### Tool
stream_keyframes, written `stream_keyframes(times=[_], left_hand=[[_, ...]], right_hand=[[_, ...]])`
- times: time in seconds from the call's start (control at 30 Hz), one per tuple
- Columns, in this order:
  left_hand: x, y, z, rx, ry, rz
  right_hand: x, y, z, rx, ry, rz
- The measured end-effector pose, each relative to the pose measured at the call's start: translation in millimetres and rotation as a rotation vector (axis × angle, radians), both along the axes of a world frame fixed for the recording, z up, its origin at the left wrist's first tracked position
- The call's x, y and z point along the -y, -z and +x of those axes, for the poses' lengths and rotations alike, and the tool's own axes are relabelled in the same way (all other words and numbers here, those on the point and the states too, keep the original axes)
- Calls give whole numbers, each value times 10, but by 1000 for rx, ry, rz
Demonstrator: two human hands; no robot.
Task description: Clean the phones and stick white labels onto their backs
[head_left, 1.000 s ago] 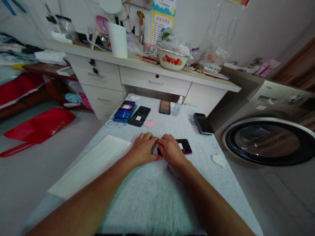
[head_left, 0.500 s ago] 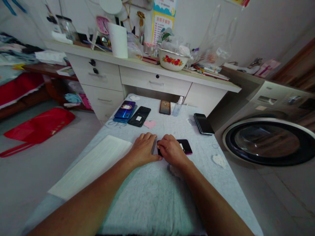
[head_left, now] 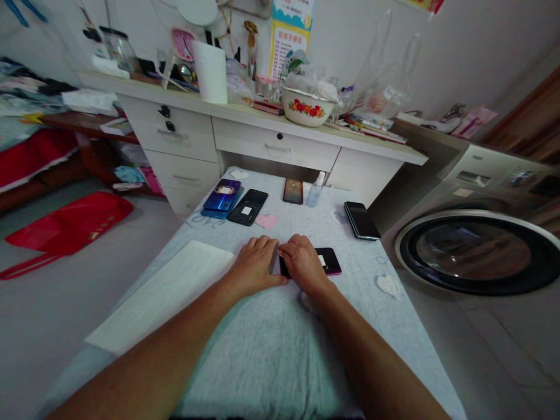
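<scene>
Black phone point(head_left: 331, 262) lies partly beneath the right hand point(head_left: 304, 262), fingers bunched, hold unclear; left hand point(head_left: 257, 263) flat alongside, thumb apart. Spray bottle point(head_left: 314, 193) stands beyond.

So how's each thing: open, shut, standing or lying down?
Pink-edged phone, flat, partly covered
Right hand, curled over that phone
Left hand, open, palm down
Black phone, flat
Purple phone, flat, stacked
Brown phone, flat
Rightmost phone, flat, screen dark
Spray bottle, upright
Flowered bowl, upright
Red bag, lying down
Middle drawer, shut
Washing machine door, looks shut
</scene>
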State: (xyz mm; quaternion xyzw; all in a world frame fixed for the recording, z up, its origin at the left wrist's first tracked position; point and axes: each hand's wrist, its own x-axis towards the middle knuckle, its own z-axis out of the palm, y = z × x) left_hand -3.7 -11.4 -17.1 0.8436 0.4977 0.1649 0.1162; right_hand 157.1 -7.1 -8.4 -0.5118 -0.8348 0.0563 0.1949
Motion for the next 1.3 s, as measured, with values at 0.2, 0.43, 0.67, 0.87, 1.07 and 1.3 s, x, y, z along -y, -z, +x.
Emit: stream_keyframes(times=[0.2, 0.43, 0.67, 0.87, 1.07, 1.3], left_hand=[[3, -13, 5, -10, -23, -18], [6, -2, -1, -5, -19, -10], [4, -20, 10, -11, -13, -39], [4, -15, 5, -11, -14, -18], [7, -12, 5, 1, 0, -1], [0, 16, -2, -15, -7, 19]], right_hand=[[-32, 31, 19, 46, 82, 36], [-35, 32, 36, 51, 68, 31], [6, -18, 9, 7, -62, -17], [-12, -11, 5, 16, -19, 7], [-52, 33, 11, 85, 37, 47], [-41, 5, 45, 129, 109, 49]])
